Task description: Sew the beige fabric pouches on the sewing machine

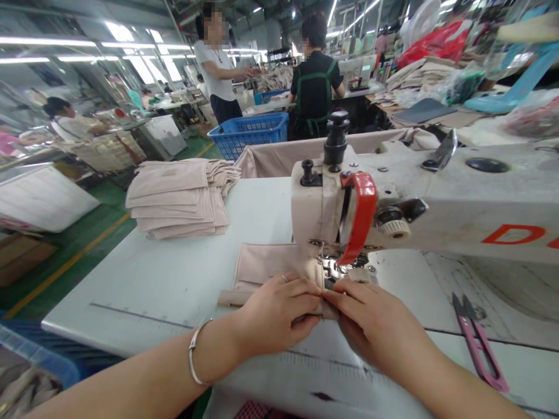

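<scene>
A beige fabric piece (262,262) lies flat on the table, its right end beneath the needle area of the sewing machine (312,209). My left hand (282,308), with a ring and a bracelet, is closed on the near edge of the fabric, left of the presser foot (331,270). Just across from it, my right hand (371,311) pinches the same edge in front of the foot. The fingertips of both hands almost meet. Part of the fabric is hidden under my fingers and the machine head.
A stack of beige sewn pieces (179,198) sits at the table's back left. Pink-handled thread snips (480,343) lie on the right. Blue baskets stand behind the table (251,137) and at lower left (35,355). Two people (220,75) are beyond the table.
</scene>
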Demonstrator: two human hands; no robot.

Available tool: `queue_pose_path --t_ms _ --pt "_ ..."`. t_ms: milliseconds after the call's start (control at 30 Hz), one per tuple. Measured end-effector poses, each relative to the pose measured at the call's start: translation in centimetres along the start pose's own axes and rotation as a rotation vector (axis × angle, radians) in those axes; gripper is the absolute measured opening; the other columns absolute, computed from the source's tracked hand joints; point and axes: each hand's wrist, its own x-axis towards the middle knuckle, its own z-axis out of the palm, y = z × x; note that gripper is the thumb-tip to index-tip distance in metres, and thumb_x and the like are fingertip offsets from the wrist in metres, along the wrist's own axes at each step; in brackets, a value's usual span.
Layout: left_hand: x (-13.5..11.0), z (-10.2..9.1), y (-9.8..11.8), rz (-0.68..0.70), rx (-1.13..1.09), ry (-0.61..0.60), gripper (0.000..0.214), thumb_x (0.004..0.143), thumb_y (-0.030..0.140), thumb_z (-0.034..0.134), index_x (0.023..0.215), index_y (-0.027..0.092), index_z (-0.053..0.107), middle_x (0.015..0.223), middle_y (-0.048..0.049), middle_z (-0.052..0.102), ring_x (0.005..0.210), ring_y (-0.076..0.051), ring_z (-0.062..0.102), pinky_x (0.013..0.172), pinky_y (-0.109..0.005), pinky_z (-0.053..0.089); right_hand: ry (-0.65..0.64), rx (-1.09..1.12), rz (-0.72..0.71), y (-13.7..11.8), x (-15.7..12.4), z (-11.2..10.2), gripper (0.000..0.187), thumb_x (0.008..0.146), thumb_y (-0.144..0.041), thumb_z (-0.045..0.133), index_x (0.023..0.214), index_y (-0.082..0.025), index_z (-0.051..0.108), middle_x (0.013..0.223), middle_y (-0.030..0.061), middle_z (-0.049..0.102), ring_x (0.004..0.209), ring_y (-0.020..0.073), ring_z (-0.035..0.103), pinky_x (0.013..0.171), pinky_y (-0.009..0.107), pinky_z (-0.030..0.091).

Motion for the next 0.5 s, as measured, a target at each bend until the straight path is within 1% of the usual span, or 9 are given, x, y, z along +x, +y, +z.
queue_pose_path --t_ms 133,233,300,400,467,500 --pt "0.9 -0.1 -1.2 0.024 -0.025 0.010 0.011 0.089 0.020 0.058 0.096 0.017 0.066 0.111 -0.0039 0.068 0.104 -0.019 0.061 0.100 -0.035 0.047 -0.027 0.017 0.043 0.0 0.4 -0.1 0.038 0.084 -0.005 0.049 0.119 -0.017 0.059 0.104 0.0091 0.062 0.085 0.0256 0.059 0.072 0.042 0.054" --pt "1.3 -0.3 -1.5 0.004 -0.026 -0.003 0.009 0.089 0.019 0.059 0.095 0.018 0.066 0.110 -0.0031 0.068 0.103 -0.020 0.061 0.098 -0.035 0.048 -0.042 0.049 0.086 0.1 0.6 -0.1 0.043 0.085 -0.005 0.046 0.125 -0.019 0.055 0.106 0.0088 0.062 0.088 0.0252 0.059 0.077 0.042 0.053" --pt "1.2 -0.2 -1.3 -0.041 0.002 -0.012 0.013 0.089 0.020 0.060 0.101 0.018 0.064 0.112 -0.0033 0.067 0.106 -0.022 0.060 0.098 -0.037 0.047 -0.034 0.079 0.111 0.2 0.7 -0.1 0.041 0.087 -0.006 0.045 0.124 -0.020 0.055 0.107 0.0083 0.062 0.093 0.0254 0.059 0.080 0.042 0.053" --pt "0.7 0.0 -0.9 -0.111 0.077 0.044 0.025 0.088 0.024 0.064 0.112 0.017 0.061 0.115 -0.0060 0.066 0.109 -0.025 0.057 0.102 -0.044 0.044 0.058 0.090 0.145 0.2 0.6 -0.2 0.031 0.089 -0.008 0.045 0.115 -0.018 0.058 0.104 0.0081 0.063 0.095 0.0249 0.058 0.081 0.040 0.051" --pt "0.4 0.3 -0.6 -0.118 0.094 0.095 0.027 0.088 0.023 0.065 0.114 0.016 0.060 0.114 -0.0067 0.066 0.108 -0.025 0.057 0.101 -0.044 0.044 0.098 0.081 0.156 0.2 0.6 -0.3 0.026 0.089 -0.008 0.045 0.109 -0.017 0.059 0.099 0.0079 0.063 0.090 0.0239 0.058 0.078 0.038 0.051" --pt "0.3 0.4 -0.6 -0.110 0.089 0.110 0.025 0.089 0.022 0.064 0.113 0.016 0.060 0.112 -0.0062 0.067 0.107 -0.024 0.058 0.100 -0.042 0.045 0.095 0.078 0.159 0.2 0.7 -0.3 0.025 0.089 -0.009 0.045 0.107 -0.017 0.060 0.096 0.0075 0.062 0.088 0.0236 0.057 0.075 0.037 0.050"
